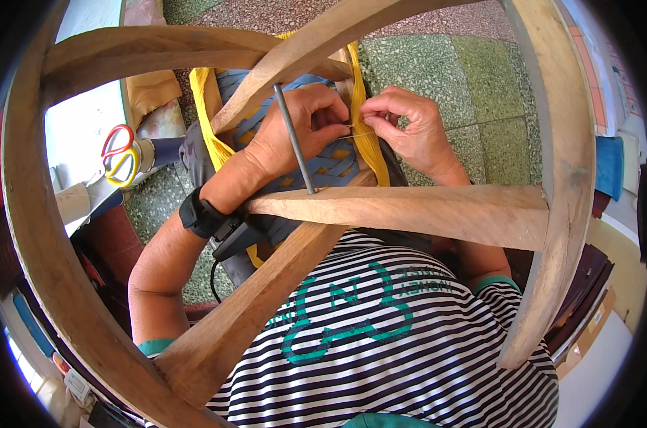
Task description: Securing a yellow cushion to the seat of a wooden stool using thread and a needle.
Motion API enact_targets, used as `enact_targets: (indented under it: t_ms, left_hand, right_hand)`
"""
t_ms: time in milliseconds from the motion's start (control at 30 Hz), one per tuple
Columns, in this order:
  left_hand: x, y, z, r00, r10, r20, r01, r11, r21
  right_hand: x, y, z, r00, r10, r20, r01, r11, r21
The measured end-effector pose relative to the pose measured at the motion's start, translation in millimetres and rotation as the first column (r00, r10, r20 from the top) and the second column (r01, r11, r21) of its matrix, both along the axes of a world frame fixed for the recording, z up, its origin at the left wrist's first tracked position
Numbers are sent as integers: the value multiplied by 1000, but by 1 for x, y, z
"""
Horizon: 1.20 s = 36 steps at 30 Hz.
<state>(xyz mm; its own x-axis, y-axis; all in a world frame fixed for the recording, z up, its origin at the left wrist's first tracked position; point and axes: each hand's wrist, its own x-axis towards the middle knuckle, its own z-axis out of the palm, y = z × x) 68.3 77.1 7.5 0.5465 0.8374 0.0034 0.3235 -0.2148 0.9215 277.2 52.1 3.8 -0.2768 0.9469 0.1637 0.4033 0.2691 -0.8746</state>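
My left hand point(295, 132), with a black band on its wrist, reaches in through a curved wooden frame point(402, 208). Its thumb and forefinger pinch a thin pale thread point(362, 134) beside a yellow fabric edging point(372, 158). Just across that edging is my right hand point(409, 127), thumb and forefinger closed in a pinch near the thread; what lies between those fingertips is too small to make out. Beneath the left hand lies a panel of woven blue-grey strips point(330, 165), yellow showing through the gaps. A grey metal rod point(295, 139) crosses in front of the left hand.
Curved wooden bars surround both arms. Scissors with red and yellow handles point(121, 157) stand in a holder on the left, near a pale tabletop point(91, 118) and brown cloth point(152, 93). Speckled green floor tiles point(423, 71) show beyond. A blue item point(609, 167) is at the far right.
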Motion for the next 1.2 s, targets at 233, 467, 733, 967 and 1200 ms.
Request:
enact_targets:
  t_ms: [233, 467, 733, 967, 1200]
  left_hand:
    - [-6, 3, 7, 976, -116, -182, 180, 904, 387]
    - [-6, 4, 10, 965, -194, -175, 261, 751, 606]
    - [-12, 0, 17, 953, -136, -269, 268, 793, 547]
    - [-34, -19, 20, 961, -57, -270, 198, 824, 532]
    - [-28, -16, 18, 998, -55, -11, 56, 948, 313]
  right_hand:
    - [-6, -3, -3, 997, 28, -79, -32, 998, -52]
    - [-5, -7, -3, 994, 7, -106, -14, 997, -72]
    - [-2, -9, -4, 986, -35, -164, 14, 992, -127]
    - [-2, -1, 5, 987, 116, -113, -113, 993, 33]
    - [-24, 2, 24, 929, 180, -322, -265, 933, -245]
